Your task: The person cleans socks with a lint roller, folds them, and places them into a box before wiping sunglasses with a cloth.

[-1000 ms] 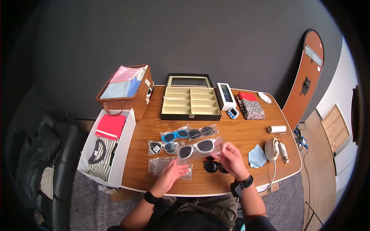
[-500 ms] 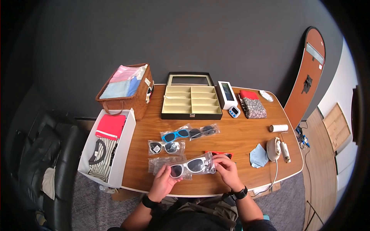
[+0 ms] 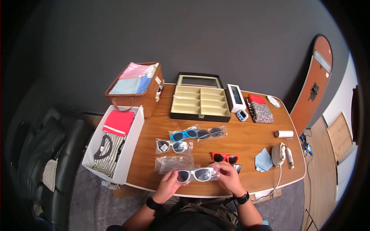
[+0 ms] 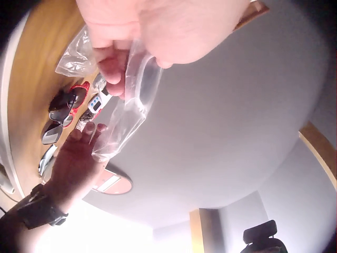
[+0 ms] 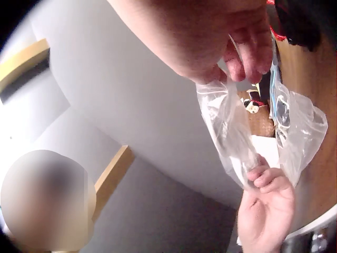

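Observation:
White-framed sunglasses in a clear plastic bag are held above the near edge of the wooden table. My left hand pinches the bag's left end. My right hand pinches the right end. In the right wrist view the bag hangs open between both hands. Red sunglasses and dark sunglasses lie unbagged just beyond my right hand. Empty clear bags lie beyond my left hand.
Bagged blue, black and white-grey sunglasses lie mid-table. A compartmented display case stands open at the back, next to a wicker basket. A white bin of clothes sits left. A blue cloth and a handheld steamer lie right.
Both hands have brought the bagged white sunglasses down and toward me, from above mid-table to the near edge. The red sunglasses, hidden before, now show.

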Demonstrator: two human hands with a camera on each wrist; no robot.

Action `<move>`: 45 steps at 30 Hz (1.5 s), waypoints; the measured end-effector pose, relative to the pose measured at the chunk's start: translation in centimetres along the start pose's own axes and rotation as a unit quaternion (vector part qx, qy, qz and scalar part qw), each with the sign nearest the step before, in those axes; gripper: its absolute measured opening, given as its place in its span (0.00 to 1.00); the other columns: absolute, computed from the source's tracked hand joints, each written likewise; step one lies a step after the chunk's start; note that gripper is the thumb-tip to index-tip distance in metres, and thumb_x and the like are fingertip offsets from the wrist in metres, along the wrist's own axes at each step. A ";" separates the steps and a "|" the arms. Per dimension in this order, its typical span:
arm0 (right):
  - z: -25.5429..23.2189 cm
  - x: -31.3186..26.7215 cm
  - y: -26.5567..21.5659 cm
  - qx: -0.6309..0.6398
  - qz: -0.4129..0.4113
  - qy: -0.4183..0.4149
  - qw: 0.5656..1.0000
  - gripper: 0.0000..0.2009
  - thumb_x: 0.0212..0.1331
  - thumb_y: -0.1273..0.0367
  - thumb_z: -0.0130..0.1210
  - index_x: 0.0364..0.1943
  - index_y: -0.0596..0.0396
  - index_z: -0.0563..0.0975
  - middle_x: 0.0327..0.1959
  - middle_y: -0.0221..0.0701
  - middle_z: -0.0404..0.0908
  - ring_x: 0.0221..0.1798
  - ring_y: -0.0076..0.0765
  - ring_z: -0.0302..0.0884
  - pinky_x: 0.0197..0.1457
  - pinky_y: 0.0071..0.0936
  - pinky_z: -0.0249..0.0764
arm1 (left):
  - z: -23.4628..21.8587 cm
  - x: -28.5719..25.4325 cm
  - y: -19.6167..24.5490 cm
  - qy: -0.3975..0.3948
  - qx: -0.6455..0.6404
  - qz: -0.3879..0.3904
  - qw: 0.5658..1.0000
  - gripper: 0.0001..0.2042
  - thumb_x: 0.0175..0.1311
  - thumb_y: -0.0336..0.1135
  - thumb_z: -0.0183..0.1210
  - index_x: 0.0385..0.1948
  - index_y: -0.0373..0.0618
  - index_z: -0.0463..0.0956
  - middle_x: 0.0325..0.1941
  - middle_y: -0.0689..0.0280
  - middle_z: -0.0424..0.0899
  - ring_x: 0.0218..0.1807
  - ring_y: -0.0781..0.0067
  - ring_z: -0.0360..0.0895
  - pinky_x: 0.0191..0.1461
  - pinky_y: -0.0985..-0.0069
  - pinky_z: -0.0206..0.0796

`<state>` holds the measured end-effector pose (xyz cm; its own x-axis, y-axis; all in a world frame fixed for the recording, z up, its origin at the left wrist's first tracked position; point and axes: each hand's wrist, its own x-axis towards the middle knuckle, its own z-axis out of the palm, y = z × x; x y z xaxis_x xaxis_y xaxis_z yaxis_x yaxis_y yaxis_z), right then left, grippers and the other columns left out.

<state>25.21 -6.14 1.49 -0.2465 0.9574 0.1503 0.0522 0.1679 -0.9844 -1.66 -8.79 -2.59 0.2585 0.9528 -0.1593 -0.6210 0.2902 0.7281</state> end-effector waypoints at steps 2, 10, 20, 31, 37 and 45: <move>0.6 -0.3 -1.8 -0.020 -0.001 -0.012 1.000 0.13 0.61 0.80 0.61 0.50 0.61 0.83 0.50 0.31 0.79 0.53 0.27 0.78 0.54 0.22 0.76 | -0.2 -0.3 -0.2 -0.006 0.019 -0.012 1.000 0.15 0.83 0.39 0.39 0.51 0.38 0.71 0.49 0.57 0.82 0.46 0.64 0.81 0.54 0.66 0.74; 0.4 -2.1 0.4 -0.045 -0.078 0.008 0.996 0.12 0.52 0.75 0.69 0.42 0.60 0.84 0.50 0.37 0.81 0.55 0.38 0.78 0.60 0.33 0.72 | -1.7 -0.6 -2.0 -0.022 -0.024 -0.038 0.999 0.15 0.82 0.38 0.42 0.55 0.37 0.71 0.54 0.58 0.80 0.54 0.64 0.81 0.58 0.60 0.78; -3.9 -2.8 3.3 0.126 -0.015 0.121 0.985 0.07 0.59 0.79 0.61 0.41 0.57 0.81 0.42 0.28 0.83 0.41 0.23 0.79 0.45 0.23 0.75 | -2.2 -0.1 -1.0 0.033 0.040 0.003 0.999 0.15 0.83 0.39 0.41 0.53 0.38 0.72 0.47 0.56 0.84 0.49 0.68 0.84 0.53 0.68 0.79; -19.2 2.1 6.1 -0.038 0.011 0.227 0.973 0.03 0.71 0.71 0.53 0.43 0.54 0.76 0.34 0.21 0.79 0.34 0.16 0.73 0.39 0.17 0.70 | -5.8 2.7 4.6 0.229 0.509 0.297 0.775 0.21 0.66 0.32 0.61 0.59 0.36 0.69 0.55 0.49 0.77 0.58 0.51 0.73 0.66 0.59 0.63; -19.7 2.4 10.7 -0.093 0.048 0.177 0.979 0.05 0.67 0.79 0.54 0.44 0.57 0.76 0.37 0.22 0.81 0.40 0.18 0.77 0.44 0.18 0.72 | -8.2 7.4 7.0 0.236 0.610 0.169 0.737 0.27 0.65 0.41 0.62 0.61 0.35 0.69 0.54 0.48 0.80 0.59 0.46 0.75 0.64 0.55 0.66; -14.9 0.4 6.7 -0.349 0.010 0.285 0.892 0.16 0.56 0.82 0.54 0.49 0.58 0.78 0.48 0.33 0.81 0.55 0.34 0.79 0.61 0.31 0.74 | -7.6 10.5 8.1 0.155 0.749 0.159 0.625 0.33 0.49 0.45 0.74 0.61 0.49 0.74 0.51 0.52 0.78 0.59 0.45 0.74 0.59 0.57 0.69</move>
<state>39.84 -1.13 -3.66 0.2840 0.8922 0.3512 0.6908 0.0636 -0.7203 -9.62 4.22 -3.39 -0.0023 0.9800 0.1992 0.8437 -0.1051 0.5264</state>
